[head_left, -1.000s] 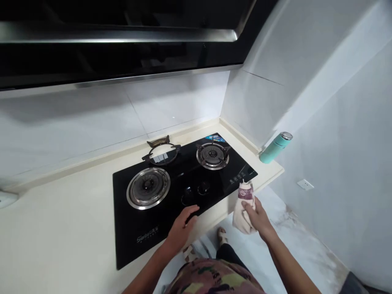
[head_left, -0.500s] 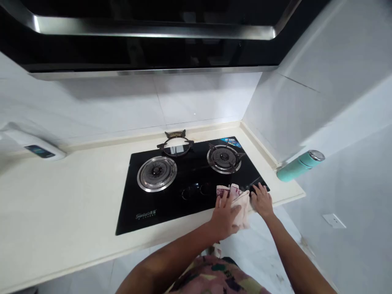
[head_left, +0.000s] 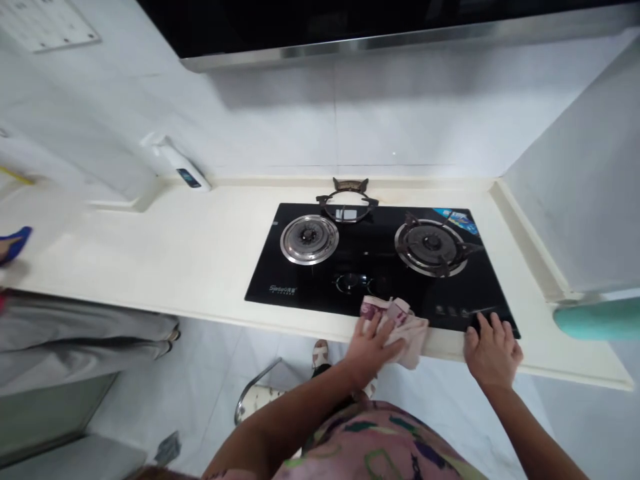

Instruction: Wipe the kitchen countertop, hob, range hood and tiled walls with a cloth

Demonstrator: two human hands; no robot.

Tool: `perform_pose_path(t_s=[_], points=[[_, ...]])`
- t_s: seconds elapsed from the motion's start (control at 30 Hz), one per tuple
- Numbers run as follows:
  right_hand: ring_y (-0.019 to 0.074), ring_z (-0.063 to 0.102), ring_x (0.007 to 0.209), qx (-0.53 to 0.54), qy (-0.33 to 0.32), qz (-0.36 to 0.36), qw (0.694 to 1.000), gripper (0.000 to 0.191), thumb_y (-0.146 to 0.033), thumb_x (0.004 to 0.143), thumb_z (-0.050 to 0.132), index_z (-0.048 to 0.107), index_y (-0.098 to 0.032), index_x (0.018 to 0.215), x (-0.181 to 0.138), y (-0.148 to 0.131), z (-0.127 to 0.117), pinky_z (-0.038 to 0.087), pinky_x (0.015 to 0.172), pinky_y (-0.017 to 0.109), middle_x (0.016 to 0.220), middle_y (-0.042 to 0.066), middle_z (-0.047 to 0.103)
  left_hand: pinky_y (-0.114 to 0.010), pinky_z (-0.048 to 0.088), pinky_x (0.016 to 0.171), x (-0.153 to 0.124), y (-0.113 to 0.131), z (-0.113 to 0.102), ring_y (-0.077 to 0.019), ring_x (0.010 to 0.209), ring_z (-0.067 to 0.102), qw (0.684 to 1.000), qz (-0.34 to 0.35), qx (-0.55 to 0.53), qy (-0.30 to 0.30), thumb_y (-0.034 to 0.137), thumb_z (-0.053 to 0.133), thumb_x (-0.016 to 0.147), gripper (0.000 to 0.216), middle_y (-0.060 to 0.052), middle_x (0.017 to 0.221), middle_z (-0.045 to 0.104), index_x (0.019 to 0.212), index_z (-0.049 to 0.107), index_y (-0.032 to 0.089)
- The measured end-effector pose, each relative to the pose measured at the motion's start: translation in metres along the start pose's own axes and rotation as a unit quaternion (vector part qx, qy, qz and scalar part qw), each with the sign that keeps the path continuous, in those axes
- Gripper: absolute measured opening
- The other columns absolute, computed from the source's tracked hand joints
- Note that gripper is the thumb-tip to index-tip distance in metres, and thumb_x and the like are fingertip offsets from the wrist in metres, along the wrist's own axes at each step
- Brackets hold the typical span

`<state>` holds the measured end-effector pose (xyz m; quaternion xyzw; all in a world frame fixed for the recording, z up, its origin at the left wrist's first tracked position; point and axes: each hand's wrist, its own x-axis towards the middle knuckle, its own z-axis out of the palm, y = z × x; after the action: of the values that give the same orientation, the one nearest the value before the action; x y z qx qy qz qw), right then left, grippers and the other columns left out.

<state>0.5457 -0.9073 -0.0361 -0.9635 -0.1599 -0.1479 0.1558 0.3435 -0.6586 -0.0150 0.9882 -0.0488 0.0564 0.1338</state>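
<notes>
The left hand (head_left: 374, 345) lies palm down on a bunched cream cloth (head_left: 406, 325) with a maroon print. Its fingers are close together and curl lightly into the fabric, pressing it onto the front edge of the black glass cooktop (head_left: 300, 288). Part of the cloth hangs over the counter's edge, just right of that hand.

The right hand (head_left: 493, 348) is apart from the cloth, off to its right. It is spread and holds nothing, with the fingertips on the cooktop's front right corner and the palm over the cream counter (head_left: 175, 257). Below both hands are the person's patterned garment (head_left: 380, 443) and a sandalled foot (head_left: 320, 349).

Just beyond the left hand's fingertips sit the two control knobs (head_left: 353, 283). Farther back, a bare round burner (head_left: 309, 239) lies ahead and left of the left hand. A second burner (head_left: 429, 245), with its pan support on, lies between the two hands and farther back. A loose pan support (head_left: 347, 203) rests at the cooktop's rear edge.

To the right of the right hand, a teal bottle (head_left: 597, 319) shows at the frame's edge. Far to the left of the left hand, a white device (head_left: 179, 167) sits where the counter meets the wall, and another person's grey-trousered legs (head_left: 75, 333) stand by the counter. The range hood (head_left: 400, 37) spans the top.
</notes>
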Motion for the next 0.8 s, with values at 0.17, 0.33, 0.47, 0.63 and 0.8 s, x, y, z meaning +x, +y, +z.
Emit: perform_pose_path(t_s=[0.17, 0.33, 0.47, 0.63, 0.8], points=[[0.0373, 0.035, 0.150, 0.015, 0.035, -0.018, 0.999, 0.059, -0.047, 0.105, 0.031, 0.055, -0.017, 0.149, -0.002, 0.001, 0.002, 0.027, 0.119, 0.062, 0.156, 0.017, 0.049, -0.065, 0.024, 0.125, -0.111, -0.092, -0.053, -0.0400, 0.155, 0.029, 0.984, -0.159, 0.041, -0.066, 0.039, 0.065, 0.095, 0.051, -0.009, 0.165, 0.043, 0.146, 0.060, 0.036], [0.0398, 0.037, 0.148, 0.033, 0.062, -0.029, 0.997, 0.053, -0.044, 0.105, 0.038, 0.054, -0.019, 0.149, -0.002, 0.000, 0.004, 0.028, 0.116, 0.067, 0.157, 0.017, 0.048, -0.059, 0.032, 0.122, -0.205, -0.181, -0.116, -0.0396, 0.154, 0.034, 0.949, -0.276, 0.150, -0.035, 0.039, 0.065, 0.092, 0.055, -0.017, 0.162, 0.044, 0.145, 0.060, 0.024], [0.0402, 0.039, 0.147, 0.025, 0.063, -0.039, 0.997, 0.050, -0.043, 0.106, 0.038, 0.054, -0.019, 0.147, -0.002, -0.001, 0.003, 0.031, 0.114, 0.066, 0.155, 0.017, 0.050, -0.060, 0.042, 0.112, -0.218, -0.189, -0.121, -0.0450, 0.146, 0.040, 0.928, -0.312, 0.204, -0.001, 0.029, 0.071, 0.084, 0.059, -0.019, 0.159, 0.044, 0.141, 0.060, 0.023], [0.0409, 0.039, 0.146, 0.022, 0.062, -0.041, 0.997, 0.049, -0.041, 0.106, 0.039, 0.054, -0.018, 0.146, -0.001, -0.005, 0.000, 0.031, 0.113, 0.066, 0.154, 0.019, 0.050, -0.059, 0.042, 0.106, -0.140, -0.107, -0.063, -0.0446, 0.137, 0.046, 0.960, -0.214, 0.179, -0.006, 0.038, 0.078, 0.083, 0.057, -0.015, 0.157, 0.048, 0.137, 0.064, 0.031], [0.0404, 0.039, 0.146, 0.024, 0.055, -0.030, 0.998, 0.050, -0.039, 0.104, 0.039, 0.054, -0.019, 0.147, -0.001, -0.006, 0.000, 0.030, 0.113, 0.065, 0.153, 0.019, 0.050, -0.053, 0.038, 0.110, 0.002, 0.013, 0.000, -0.0345, 0.134, 0.050, 0.994, 0.031, 0.105, 0.030, 0.040, 0.065, 0.095, 0.044, -0.007, 0.164, 0.044, 0.140, 0.063, 0.039]])
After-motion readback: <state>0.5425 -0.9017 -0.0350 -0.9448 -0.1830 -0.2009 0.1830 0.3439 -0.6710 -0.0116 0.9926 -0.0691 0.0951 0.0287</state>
